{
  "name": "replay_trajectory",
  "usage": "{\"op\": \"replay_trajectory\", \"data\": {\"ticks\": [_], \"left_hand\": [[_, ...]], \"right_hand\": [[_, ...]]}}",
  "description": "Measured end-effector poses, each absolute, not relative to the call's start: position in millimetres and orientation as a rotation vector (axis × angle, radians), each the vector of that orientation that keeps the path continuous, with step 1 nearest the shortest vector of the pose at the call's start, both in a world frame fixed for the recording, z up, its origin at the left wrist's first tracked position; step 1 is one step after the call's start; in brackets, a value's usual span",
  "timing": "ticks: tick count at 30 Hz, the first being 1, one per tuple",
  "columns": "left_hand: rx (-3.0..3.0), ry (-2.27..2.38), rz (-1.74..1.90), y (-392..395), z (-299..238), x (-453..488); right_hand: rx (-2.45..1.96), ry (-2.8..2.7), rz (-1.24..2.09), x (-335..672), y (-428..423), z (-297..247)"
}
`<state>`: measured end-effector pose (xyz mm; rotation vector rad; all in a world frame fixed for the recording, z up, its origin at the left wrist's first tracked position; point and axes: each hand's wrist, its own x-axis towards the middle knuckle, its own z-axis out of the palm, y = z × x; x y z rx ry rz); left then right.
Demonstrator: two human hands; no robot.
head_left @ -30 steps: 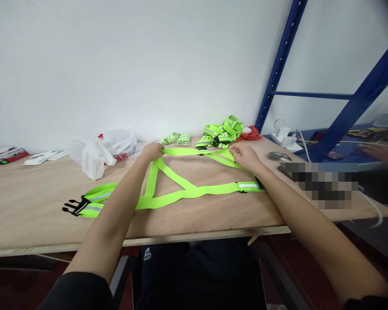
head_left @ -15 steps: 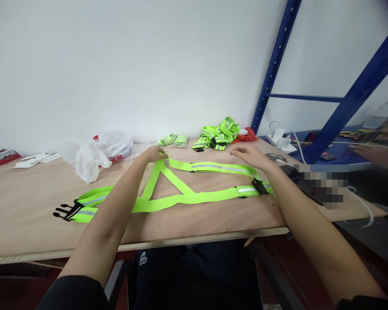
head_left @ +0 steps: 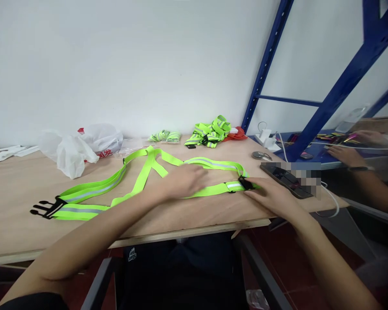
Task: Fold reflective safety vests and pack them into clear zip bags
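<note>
A neon green reflective strap harness (head_left: 139, 176) lies spread on the wooden table (head_left: 26, 181). Its black male buckle (head_left: 45, 209) rests at the left end. At the right end is a black clip (head_left: 244, 183). My left hand (head_left: 184, 181) lies flat on the straps near the middle, fingers stretched out. My right hand (head_left: 270, 196) rests by the table's front edge, its fingertips touching the strap just beside the black clip, fingers extended.
White plastic bags (head_left: 80, 146) lie at the back left. A pile of folded green harnesses (head_left: 208, 133) and a red item (head_left: 236, 134) sit by the wall. A phone (head_left: 283, 176), white charger (head_left: 265, 137) and blue shelf frame (head_left: 261, 73) stand right. Another person's hands (head_left: 345, 153) work beyond.
My left hand left the far strap corner and came down onto the middle of the harness. My right hand dropped back to the clip end. The straps now lie flatter and further left.
</note>
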<state>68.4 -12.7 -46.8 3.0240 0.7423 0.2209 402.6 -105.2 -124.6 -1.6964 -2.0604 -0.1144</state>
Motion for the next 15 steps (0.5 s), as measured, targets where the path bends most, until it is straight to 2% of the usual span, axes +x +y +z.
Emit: {"op": "replay_trajectory", "data": {"ticks": [3, 6, 15], "left_hand": [[2.957, 0.764, -0.010, -53, -82, 80], [2.817, 0.874, -0.064, -69, -103, 75], [2.711, 0.796, 0.001, -94, -100, 51]], "right_hand": [[-1.723, -2.083, -0.247, 398, -101, -134], [-1.706, -2.116, -0.358, 395, -100, -139], [-1.557, -2.159, -0.352, 372, -119, -142]]}}
